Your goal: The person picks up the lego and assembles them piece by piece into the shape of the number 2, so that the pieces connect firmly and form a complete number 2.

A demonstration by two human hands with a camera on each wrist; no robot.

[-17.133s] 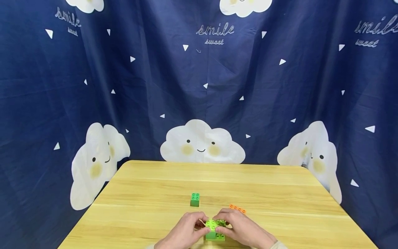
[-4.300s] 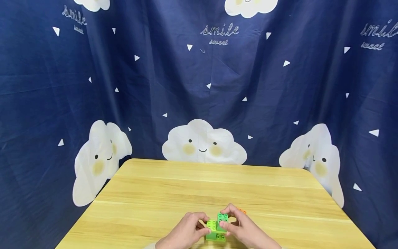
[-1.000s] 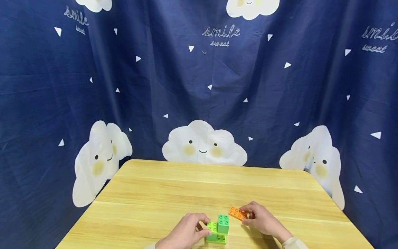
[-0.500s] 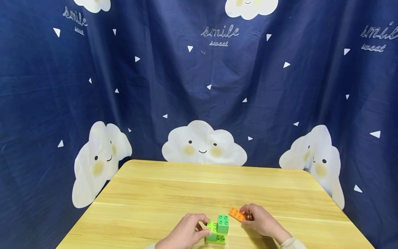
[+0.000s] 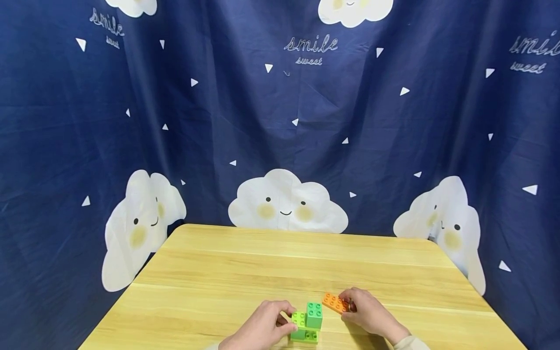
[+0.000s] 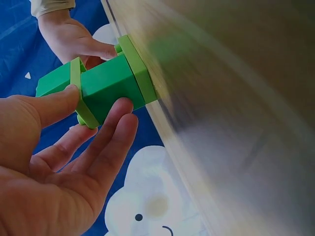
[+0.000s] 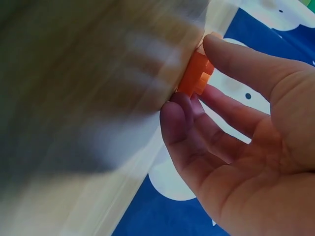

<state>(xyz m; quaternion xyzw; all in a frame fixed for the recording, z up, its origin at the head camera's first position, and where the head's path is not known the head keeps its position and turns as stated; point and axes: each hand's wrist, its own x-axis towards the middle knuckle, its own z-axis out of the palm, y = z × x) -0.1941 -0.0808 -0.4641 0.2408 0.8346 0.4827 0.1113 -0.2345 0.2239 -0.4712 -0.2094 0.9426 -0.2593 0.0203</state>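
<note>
My left hand (image 5: 262,324) holds a small stack of building bricks by its left side, thumb on the near face. In the left wrist view the stack shows a lime base plate (image 6: 138,69) on the table, a green brick (image 6: 108,86) above it, then a second lime plate (image 6: 78,91) and another green brick (image 6: 54,79). From the head view that top green brick (image 5: 314,315) covers the upper plate's right half. To the right, my right hand (image 5: 367,311) pinches the right end of a flat orange brick (image 5: 334,302), which lies on the table with studs up.
The wooden table (image 5: 271,257) extends beyond both hands to its far edge. Behind it hangs a dark blue curtain (image 5: 245,116) printed with clouds and triangles.
The green brick that stood alone farther back is now on the stack's upper lime plate. My right hand has gone from the stack to the orange brick; over the last second both hands barely move.
</note>
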